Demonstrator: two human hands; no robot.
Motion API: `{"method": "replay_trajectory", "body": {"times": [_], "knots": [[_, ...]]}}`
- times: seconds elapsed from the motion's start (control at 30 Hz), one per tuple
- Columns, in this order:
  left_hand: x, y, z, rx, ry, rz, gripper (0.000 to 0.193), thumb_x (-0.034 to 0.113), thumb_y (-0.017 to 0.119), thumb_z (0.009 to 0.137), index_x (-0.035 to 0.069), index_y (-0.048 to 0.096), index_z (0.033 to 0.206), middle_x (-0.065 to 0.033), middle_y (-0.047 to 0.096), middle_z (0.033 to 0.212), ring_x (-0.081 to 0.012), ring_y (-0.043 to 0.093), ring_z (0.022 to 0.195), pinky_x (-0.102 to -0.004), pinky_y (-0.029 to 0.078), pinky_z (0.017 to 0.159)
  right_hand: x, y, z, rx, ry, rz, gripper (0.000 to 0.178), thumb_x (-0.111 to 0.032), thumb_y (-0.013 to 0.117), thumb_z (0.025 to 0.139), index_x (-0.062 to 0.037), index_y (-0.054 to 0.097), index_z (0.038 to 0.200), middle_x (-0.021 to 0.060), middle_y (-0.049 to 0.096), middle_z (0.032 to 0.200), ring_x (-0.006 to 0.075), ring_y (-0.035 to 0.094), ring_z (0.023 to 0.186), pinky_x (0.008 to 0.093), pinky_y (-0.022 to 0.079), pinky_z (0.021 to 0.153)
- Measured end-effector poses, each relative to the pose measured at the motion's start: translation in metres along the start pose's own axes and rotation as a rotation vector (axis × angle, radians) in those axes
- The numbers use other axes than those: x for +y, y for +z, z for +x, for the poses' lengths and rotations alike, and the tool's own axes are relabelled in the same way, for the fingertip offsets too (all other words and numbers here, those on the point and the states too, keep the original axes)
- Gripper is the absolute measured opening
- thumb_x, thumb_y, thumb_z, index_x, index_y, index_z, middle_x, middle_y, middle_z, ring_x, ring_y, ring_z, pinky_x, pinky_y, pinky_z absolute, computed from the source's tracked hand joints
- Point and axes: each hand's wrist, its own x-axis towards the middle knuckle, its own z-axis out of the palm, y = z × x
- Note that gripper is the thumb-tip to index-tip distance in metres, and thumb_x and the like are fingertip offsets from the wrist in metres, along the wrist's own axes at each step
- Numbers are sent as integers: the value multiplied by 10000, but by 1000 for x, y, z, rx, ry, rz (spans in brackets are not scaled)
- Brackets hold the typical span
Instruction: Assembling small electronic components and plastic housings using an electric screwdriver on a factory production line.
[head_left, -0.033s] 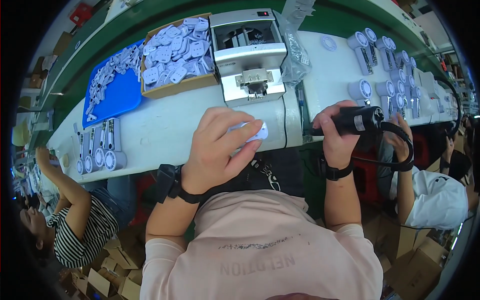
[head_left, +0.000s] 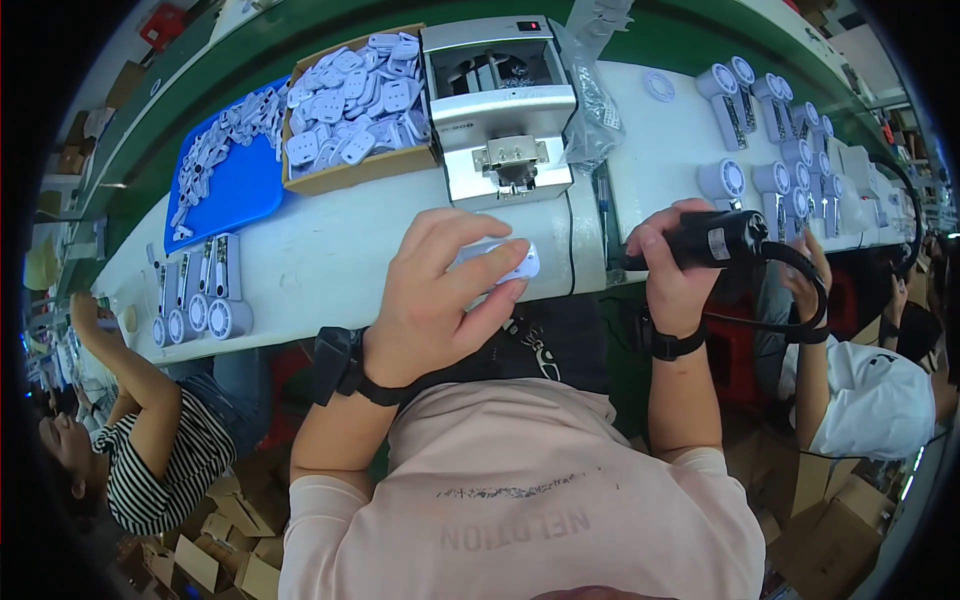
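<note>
My left hand is closed with thumb and fingers on a small pale plastic piece with rounded corners and small holes. The hand covers part of that piece, at the near edge of the bench. In my right hand is a black electric screwdriver, lying almost level, with its tip toward the left. A thick black cable runs from its rear end. Past my left hand stands a silver machine with an open top and a metal bracket at its front.
Left of the machine are a carton of pale plastic covers and a blue tray of small parts. Handheld fan bodies lie at the bench's left, more at the right. Co-workers sit on both sides. A pen lies beside the machine.
</note>
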Motion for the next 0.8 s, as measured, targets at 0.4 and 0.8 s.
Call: {"method": "replay_trajectory", "body": {"times": [0.4, 0.8], "knots": [[-17, -2, -35, 162, -131, -260, 341, 17, 801, 841, 23, 721, 1173, -174, 735, 1152, -361, 710, 1011, -410, 573, 892, -63, 40, 41, -139, -106, 208, 454, 79, 687, 914, -42, 487, 1303, 100, 653, 866, 206, 641, 711, 364, 548, 695], [-6, 5, -29, 190, -5, -113, 387, 64, 870, 777, 50, 726, 1136, -127, 720, 1165, -327, 696, 983, -398, 577, 801, -31, 127, 84, -265, -203, 111, 390, 68, 735, 901, -25, 538, 1225, 68, 662, 829, 182, 659, 680, 333, 548, 638]]}}
